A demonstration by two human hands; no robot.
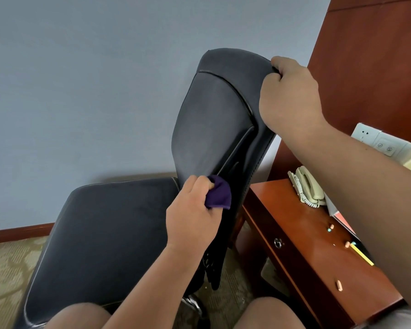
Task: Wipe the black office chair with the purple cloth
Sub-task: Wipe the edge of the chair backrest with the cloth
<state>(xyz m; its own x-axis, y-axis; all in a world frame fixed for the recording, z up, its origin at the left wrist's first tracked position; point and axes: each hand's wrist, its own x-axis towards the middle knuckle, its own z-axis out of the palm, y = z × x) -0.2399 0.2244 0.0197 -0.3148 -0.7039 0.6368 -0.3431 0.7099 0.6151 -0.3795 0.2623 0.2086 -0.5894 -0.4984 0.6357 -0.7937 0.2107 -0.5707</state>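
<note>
One black office chair stands beside the desk. Left hand grips one bunched purple cloth against the backrest's lower edge. Right hand clasps the backrest's top corner. One telephone lies on the desk.

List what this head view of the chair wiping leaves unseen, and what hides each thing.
Purple cloth: mostly bunched inside the left hand, head view; full size hidden.
Right hand fingertips: curled behind the backrest top.
Chair base: covered by the seat and the person's legs.
Desk: partly behind the right forearm, cut by the frame edge.
Small orange pieces on it: too small to identify.
</note>
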